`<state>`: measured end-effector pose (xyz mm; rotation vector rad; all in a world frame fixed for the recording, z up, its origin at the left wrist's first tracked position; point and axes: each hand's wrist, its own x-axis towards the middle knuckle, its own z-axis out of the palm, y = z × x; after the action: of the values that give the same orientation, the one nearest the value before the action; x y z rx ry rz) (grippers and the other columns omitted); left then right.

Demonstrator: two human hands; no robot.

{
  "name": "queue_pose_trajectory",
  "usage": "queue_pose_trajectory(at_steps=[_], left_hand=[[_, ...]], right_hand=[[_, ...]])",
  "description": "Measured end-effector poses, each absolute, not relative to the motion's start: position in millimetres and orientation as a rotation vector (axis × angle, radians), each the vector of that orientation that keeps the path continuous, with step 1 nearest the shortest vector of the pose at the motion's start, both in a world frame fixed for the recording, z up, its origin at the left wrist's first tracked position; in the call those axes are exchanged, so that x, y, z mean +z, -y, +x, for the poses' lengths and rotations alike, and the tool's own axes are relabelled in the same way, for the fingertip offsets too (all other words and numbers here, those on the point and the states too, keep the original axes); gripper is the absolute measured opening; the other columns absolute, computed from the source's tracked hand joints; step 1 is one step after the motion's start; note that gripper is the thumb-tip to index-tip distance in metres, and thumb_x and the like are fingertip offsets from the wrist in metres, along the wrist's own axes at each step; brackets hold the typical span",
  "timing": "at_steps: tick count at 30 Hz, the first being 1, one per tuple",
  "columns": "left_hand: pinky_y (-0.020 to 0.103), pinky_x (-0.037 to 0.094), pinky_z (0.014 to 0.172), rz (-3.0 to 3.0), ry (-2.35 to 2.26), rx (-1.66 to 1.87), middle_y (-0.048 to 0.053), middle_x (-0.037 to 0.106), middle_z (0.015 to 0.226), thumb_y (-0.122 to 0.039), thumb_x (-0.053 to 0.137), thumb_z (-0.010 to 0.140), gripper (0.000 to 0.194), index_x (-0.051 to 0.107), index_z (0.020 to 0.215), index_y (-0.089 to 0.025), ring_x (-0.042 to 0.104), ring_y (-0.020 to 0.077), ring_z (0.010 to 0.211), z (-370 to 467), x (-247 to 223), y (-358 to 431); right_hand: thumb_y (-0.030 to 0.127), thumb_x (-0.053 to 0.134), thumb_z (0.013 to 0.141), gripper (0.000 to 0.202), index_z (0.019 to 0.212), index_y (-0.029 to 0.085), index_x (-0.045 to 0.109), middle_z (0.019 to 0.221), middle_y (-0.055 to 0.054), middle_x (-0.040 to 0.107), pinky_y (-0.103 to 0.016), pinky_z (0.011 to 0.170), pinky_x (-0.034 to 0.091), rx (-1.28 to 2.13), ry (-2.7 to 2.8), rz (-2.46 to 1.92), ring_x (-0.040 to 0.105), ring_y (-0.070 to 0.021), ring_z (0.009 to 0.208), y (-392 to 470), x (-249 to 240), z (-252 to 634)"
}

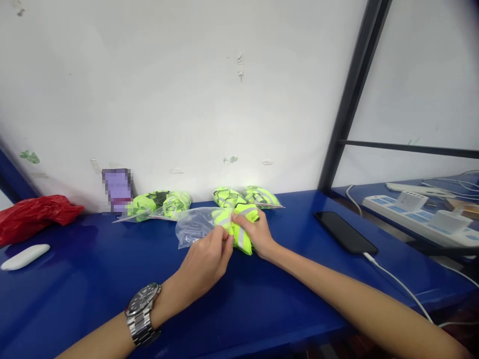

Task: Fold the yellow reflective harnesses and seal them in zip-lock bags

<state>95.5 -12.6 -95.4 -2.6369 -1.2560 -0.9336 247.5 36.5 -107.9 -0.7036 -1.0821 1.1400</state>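
A folded neon-yellow reflective vest (243, 240) with silver strips is gripped by my right hand (258, 232), thumb on top. My left hand (207, 259), with a metal watch (142, 306) on its wrist, pinches at the near left side of the vest, where the mouth of a clear plastic bag (192, 227) lies. The bag extends left from the vest, and the vest's left end appears to be inside it. How much of the bag's edge the left fingers hold is hidden.
Bagged neon vests (175, 202) lie along the wall, with more bagged vests (258, 196) behind my hands. A black phone (346, 232) on a white cable lies right, near a power strip (419, 219). At left are a red plastic bag (37, 214) and a white oblong object (25, 257).
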Motion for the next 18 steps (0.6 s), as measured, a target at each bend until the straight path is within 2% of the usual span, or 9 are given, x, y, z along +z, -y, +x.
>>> queue_pose_trajectory(at_steps=[4,8,10,14,18], left_hand=[[0.027,0.036,0.051,-2.567,1.396,-0.861,-0.001,0.052,0.069,-0.034,0.032,0.098,0.018,0.037,0.086,-0.021,0.052,0.0147,0.053,91,-97,9],[0.028,0.041,0.054,-2.558,1.353,-0.902,0.002,0.054,0.075,-0.033,0.031,0.099,0.018,0.038,0.087,-0.021,0.055,0.0165,0.061,92,-99,5],[0.028,0.042,0.055,-2.523,1.345,-0.924,0.002,0.053,0.076,-0.031,0.029,0.099,0.018,0.039,0.087,-0.021,0.056,0.0169,0.063,92,-99,4],[0.028,0.044,0.055,-2.472,1.345,-1.003,0.001,0.051,0.076,-0.029,0.03,0.099,0.016,0.039,0.088,-0.02,0.054,0.0159,0.062,92,-102,2],[0.029,0.046,0.058,-2.398,1.323,-1.031,0.003,0.051,0.08,-0.029,0.032,0.098,0.016,0.041,0.09,-0.019,0.056,0.017,0.066,88,-109,-4]], right_hand=[[0.035,0.079,0.063,0.034,0.086,0.017,0.064,0.081,-0.002,0.07,-0.032,0.069,0.052,1.322,0.916,-0.697,0.064,-0.0193,0.07,-33,-101,249],[0.033,0.078,0.065,0.034,0.092,0.017,0.064,0.085,-0.003,0.071,-0.032,0.071,0.053,1.508,0.912,-0.631,0.066,-0.0194,0.072,-25,-98,250],[0.028,0.08,0.063,0.037,0.094,0.017,0.065,0.089,-0.003,0.071,-0.031,0.073,0.053,1.559,0.987,-0.568,0.067,-0.0192,0.078,-22,-96,251],[0.018,0.082,0.055,0.044,0.096,0.017,0.065,0.094,-0.004,0.071,-0.032,0.077,0.053,1.532,1.058,-0.544,0.067,-0.0201,0.083,-21,-93,251],[0.015,0.079,0.055,0.041,0.093,0.017,0.064,0.094,-0.004,0.071,-0.033,0.077,0.053,1.446,0.952,-0.566,0.066,-0.0212,0.083,-22,-91,248]])
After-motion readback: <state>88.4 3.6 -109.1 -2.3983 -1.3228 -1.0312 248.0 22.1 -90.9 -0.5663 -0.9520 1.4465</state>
